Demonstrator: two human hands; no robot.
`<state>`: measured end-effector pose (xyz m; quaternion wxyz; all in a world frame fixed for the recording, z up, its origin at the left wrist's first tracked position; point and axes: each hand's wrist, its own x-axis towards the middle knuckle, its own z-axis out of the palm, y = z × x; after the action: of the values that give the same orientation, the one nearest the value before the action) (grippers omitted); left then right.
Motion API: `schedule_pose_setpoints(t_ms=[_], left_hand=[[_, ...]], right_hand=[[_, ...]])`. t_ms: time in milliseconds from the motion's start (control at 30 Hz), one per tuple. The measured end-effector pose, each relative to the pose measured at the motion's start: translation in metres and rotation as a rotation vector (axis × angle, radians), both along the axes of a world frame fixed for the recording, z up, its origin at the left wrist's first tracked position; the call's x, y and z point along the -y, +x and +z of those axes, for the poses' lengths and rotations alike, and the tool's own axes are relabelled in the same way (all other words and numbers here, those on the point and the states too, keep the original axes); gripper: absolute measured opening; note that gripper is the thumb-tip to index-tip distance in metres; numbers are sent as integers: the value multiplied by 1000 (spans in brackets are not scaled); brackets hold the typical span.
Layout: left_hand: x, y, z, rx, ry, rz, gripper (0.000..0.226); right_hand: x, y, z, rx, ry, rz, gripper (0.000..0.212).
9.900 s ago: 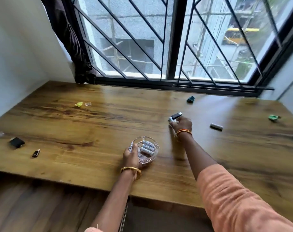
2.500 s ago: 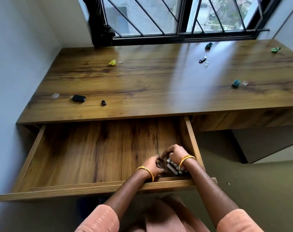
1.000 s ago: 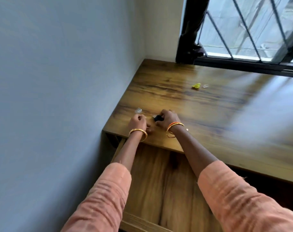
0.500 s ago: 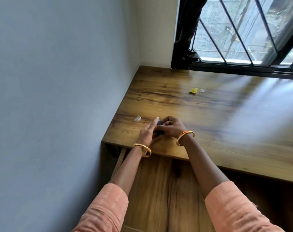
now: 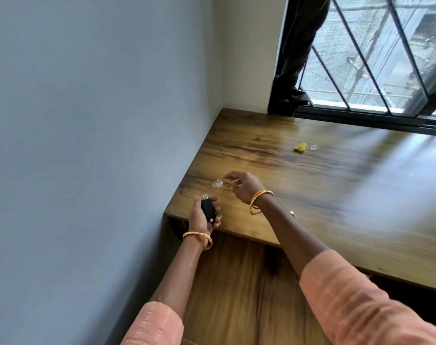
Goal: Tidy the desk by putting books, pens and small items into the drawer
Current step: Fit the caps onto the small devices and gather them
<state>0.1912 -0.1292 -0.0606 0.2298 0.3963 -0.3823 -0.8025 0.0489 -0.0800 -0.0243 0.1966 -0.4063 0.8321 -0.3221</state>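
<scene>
My left hand (image 5: 204, 218) holds a small black device (image 5: 208, 209) over the desk's front left corner. Just beyond it a small clear plastic cap (image 5: 217, 183) lies on the wooden desk (image 5: 324, 190). My right hand (image 5: 242, 184) hovers beside that cap with its fingers loosely curled and holds nothing. Below the desk edge the open drawer (image 5: 239, 290) shows its bare wooden bottom. Farther back lie a small yellow item (image 5: 300, 147) and another clear piece (image 5: 314, 147). A tiny item (image 5: 293, 214) peeks out behind my right forearm.
A grey wall (image 5: 87, 145) runs close along the desk's left side. A barred window (image 5: 376, 61) with a dark curtain (image 5: 295, 56) bunched at its left closes the back. The right part of the desk is blurred by glare.
My left hand has lifted the black device off the desk and drawn it toward the front edge. My right hand has let go of it and moved up toward the clear cap.
</scene>
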Motion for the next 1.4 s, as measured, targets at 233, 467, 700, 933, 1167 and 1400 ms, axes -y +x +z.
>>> schedule_pose_setpoints(t_ms=[233,467,700,933,1167,1400], left_hand=[[6,10,2,-29,39,-21,58],[5,10,2,-31,18,-50,40],[-4,-2,7,53,-24,-48,35],[-34,-34,13,63,44,-111,25],[-68,-64,12,82,14,-150,24],[-98,-89,12,109,30,-203,24]], right_hand=[[40,10,-23,-262,124,212,45],[30,10,-28,-345,15,173,22],[-13,15,-32,-334,-20,-19,20],[-91,-18,-8,-201,-138,-500,18],[-144,-12,-48,-112,41,-507,31],[-163,-45,-61,-138,-138,-632,14]])
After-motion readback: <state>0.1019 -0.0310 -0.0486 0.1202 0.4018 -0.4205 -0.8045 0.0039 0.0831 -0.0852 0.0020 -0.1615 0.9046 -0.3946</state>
